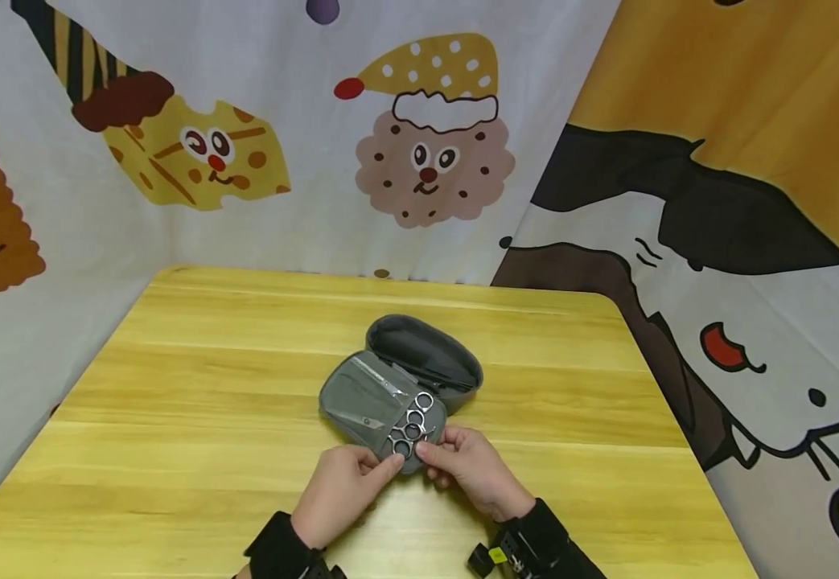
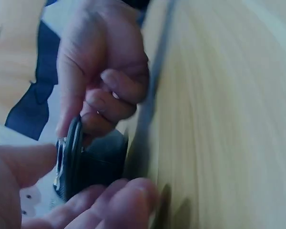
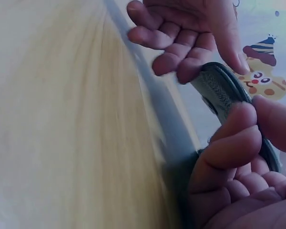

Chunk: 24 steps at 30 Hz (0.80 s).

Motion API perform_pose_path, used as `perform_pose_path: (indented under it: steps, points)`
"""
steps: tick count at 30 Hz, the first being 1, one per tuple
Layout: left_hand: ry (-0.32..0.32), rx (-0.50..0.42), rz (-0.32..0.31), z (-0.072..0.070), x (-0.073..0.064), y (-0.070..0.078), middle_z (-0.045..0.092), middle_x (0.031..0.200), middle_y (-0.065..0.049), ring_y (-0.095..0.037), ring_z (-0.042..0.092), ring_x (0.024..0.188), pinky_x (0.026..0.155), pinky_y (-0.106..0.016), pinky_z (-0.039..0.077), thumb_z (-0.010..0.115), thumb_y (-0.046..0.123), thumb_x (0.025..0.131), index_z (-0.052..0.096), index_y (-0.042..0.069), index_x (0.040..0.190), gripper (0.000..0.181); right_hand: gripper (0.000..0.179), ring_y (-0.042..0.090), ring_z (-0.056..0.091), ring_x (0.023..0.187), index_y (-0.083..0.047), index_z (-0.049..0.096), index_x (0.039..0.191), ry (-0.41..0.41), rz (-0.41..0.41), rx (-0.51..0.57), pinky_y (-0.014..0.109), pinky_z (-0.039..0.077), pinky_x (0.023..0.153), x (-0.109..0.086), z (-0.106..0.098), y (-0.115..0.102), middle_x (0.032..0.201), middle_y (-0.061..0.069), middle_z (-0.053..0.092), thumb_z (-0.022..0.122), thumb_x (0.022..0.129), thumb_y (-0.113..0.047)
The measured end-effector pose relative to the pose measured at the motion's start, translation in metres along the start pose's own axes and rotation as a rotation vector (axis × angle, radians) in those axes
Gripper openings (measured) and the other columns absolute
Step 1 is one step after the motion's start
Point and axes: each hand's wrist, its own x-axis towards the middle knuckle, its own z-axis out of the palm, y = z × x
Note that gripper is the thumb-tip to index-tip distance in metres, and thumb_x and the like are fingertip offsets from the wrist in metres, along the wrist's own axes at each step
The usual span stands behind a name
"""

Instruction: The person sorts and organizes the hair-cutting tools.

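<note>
A grey zip case (image 1: 361,402) lies unfolded, its hollow half (image 1: 419,346) behind its flat pocketed half. Metal finger rings (image 1: 415,418), like those of scissors, stick out of a pocket at the near right end; their blades are hidden. My left hand (image 1: 343,486) pinches the near edge, thumb on the ring side and fingers beneath. At the corner to the right, my right hand (image 1: 473,470) pinches the same half between thumb and curled index finger. Seen from the right wrist, the flat half's dark rim (image 3: 224,78) stands tilted above the table.
The case is near the middle of a wood-grain table (image 1: 209,378). Printed cloth (image 1: 303,233) with cartoon figures hangs along the back, left and right sides. Both wrists wear black bands, and a small dark device (image 1: 487,556) sits by the right one.
</note>
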Motion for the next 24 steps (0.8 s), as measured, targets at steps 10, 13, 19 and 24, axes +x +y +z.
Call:
perform_pose_path:
  steps: [10,13,19,24]
  points:
    - [0.072,-0.664,-0.076,0.003,0.019,-0.012,0.077,0.099,-0.02,-0.022,0.072,0.064,0.061,-0.041,0.066,0.072,0.006,0.1,0.045,-0.007,0.13,0.042,0.042,0.004,0.064,0.065,0.015,0.071,0.103,-0.213,0.021,-0.132,0.018,0.052,0.057,-0.008,0.002,-0.002,0.081,-0.004,0.078,0.07,0.105,-0.027]
    - [0.178,-0.719,-0.091,-0.006,0.022,-0.015,0.075,0.108,-0.015,-0.018,0.072,0.069,0.062,-0.037,0.065,0.067,0.001,0.102,0.044,-0.008,0.135,0.041,0.041,0.005,0.065,0.066,0.013,0.071,0.1,-0.218,-0.013,-0.16,0.019,0.054,0.059,-0.01,-0.002,-0.006,0.082,-0.004,0.078,0.069,0.106,-0.028]
    - [0.374,-0.693,-0.117,-0.028,0.025,-0.021,0.07,0.096,0.003,-0.012,0.059,0.063,0.056,-0.025,0.055,0.063,0.013,0.109,0.045,-0.006,0.142,0.043,0.043,0.009,0.059,0.059,0.006,0.067,0.096,0.134,-0.111,-0.14,0.021,0.05,0.056,-0.007,-0.013,-0.011,0.074,-0.003,0.069,0.073,0.103,-0.036]
    - [0.411,-0.68,-0.134,-0.033,0.025,-0.025,0.069,0.097,0.005,-0.01,0.058,0.068,0.059,-0.023,0.053,0.061,0.019,0.11,0.046,-0.005,0.145,0.045,0.031,0.011,0.054,0.066,-0.001,0.07,0.106,0.434,-0.213,-0.228,0.021,0.045,0.058,-0.003,-0.015,-0.011,0.079,0.002,0.062,0.076,0.102,-0.031]
